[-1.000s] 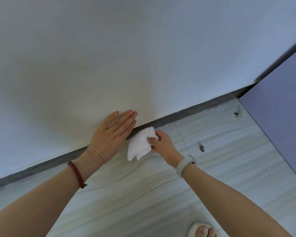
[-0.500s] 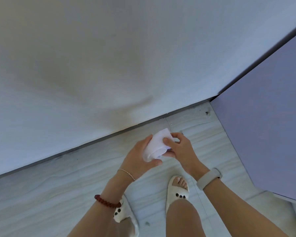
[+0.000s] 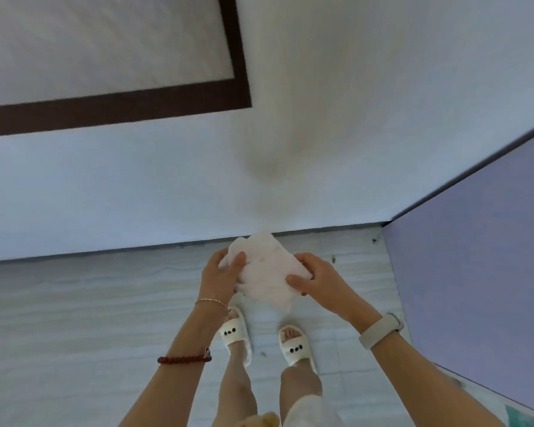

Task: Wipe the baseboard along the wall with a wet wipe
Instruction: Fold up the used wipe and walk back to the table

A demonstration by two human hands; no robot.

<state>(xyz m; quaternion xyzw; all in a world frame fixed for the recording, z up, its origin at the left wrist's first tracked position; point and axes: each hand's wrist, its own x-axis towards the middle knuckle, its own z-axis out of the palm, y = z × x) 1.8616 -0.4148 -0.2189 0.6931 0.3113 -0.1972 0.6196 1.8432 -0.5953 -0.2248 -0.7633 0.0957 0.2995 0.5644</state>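
Observation:
A white wet wipe (image 3: pixel 269 268) is spread out between both hands, held well above the floor. My left hand (image 3: pixel 221 277) grips its left edge and my right hand (image 3: pixel 319 282) grips its right edge. The dark baseboard (image 3: pixel 105 251) runs along the foot of the white wall, from the left side to the corner at the right. The wipe's top edge covers a short stretch of the baseboard from this angle. Neither hand touches the wall or the baseboard.
A purple panel (image 3: pixel 475 257) stands at the right and meets the wall at a corner. My feet in white slippers (image 3: pixel 295 348) stand on the pale tiled floor (image 3: pixel 74 318). A dark-framed panel (image 3: pixel 114 109) hangs on the wall at upper left.
I have stood up from the baseboard. My left hand left the wall and joined the right on the wipe. The bunched wipe has been opened out between both hands.

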